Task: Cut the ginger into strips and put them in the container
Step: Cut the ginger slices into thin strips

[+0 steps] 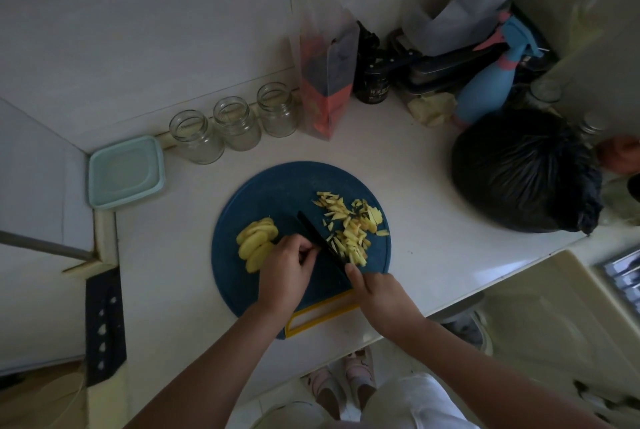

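Both forearms reach up from the bottom edge over pale trousers, and the hands meet on a round blue board with a yellow handle at its near edge. The right hand grips the handle of a black knife, forefinger laid along its top, with the blade running away and to the left across the middle of the board. The left hand sits just left of the blade with fingers curled down against it; whether they pin a piece of ginger cannot be told, as the knuckles hide what lies under them. Just left of that hand a fanned stack of ginger slices rests on the board, touching the hand's edge. Right of the blade lies a loose heap of ginger strips, some against the blade. The board lies on a pale counter. Well to the left, in the corner, stands a teal container with its lid on. Three jars stand in a row beside it along the wall. A black bag bulges at the right, with a blue spray bottle behind it. A cleaver lies at the far left.
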Action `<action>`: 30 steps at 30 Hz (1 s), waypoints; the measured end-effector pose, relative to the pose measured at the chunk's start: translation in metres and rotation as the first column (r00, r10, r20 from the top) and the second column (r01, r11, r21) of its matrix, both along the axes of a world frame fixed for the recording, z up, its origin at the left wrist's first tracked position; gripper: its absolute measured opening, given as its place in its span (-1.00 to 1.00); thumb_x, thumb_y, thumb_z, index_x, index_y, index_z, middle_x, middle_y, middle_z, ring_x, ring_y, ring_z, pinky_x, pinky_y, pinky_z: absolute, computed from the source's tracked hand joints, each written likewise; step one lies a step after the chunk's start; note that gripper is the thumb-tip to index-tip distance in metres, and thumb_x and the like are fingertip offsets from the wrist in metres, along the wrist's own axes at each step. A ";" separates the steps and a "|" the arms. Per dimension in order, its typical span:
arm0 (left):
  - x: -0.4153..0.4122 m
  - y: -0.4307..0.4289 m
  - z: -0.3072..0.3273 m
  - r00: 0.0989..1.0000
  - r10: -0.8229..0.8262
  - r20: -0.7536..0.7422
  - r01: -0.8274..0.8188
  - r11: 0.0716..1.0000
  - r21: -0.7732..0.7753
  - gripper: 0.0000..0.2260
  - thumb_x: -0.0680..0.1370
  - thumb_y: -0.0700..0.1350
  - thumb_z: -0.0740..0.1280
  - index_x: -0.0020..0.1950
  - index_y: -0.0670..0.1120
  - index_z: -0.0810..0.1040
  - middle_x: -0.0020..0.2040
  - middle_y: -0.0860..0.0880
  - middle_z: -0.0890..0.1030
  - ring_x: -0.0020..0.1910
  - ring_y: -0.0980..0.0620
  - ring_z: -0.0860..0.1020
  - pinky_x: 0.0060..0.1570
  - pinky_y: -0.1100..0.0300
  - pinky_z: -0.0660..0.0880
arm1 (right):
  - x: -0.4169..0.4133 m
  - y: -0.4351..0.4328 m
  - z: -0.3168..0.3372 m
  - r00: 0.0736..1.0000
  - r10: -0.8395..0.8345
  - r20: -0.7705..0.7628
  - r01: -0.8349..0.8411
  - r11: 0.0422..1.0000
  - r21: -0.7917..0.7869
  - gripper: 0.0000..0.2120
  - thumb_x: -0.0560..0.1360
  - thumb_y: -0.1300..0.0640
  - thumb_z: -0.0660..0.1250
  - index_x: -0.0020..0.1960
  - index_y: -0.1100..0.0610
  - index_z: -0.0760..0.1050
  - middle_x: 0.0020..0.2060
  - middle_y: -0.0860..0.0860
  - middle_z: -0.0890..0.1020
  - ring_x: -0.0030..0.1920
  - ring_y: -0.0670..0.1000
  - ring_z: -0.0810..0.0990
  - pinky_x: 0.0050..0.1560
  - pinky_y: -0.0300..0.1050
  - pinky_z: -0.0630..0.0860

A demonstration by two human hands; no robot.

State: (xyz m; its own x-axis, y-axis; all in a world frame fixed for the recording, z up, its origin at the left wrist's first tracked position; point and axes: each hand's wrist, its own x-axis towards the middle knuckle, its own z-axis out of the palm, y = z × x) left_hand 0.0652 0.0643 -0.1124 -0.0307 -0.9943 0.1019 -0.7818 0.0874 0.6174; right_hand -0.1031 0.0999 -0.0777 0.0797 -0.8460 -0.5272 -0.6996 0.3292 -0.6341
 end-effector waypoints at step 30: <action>0.009 -0.005 -0.004 0.997 -0.070 0.032 0.071 0.997 -0.033 -0.87 0.37 -0.23 0.51 -0.27 -0.15 0.57 -0.32 -0.04 0.58 -0.43 0.06 0.52 -0.51 0.17 0.47 | -0.001 0.004 0.008 0.999 0.009 0.035 -0.009 1.000 0.008 -0.46 0.62 -0.17 -0.01 -0.42 0.14 0.19 -0.52 -0.01 0.29 -0.50 -0.08 0.26 -0.42 -0.26 0.22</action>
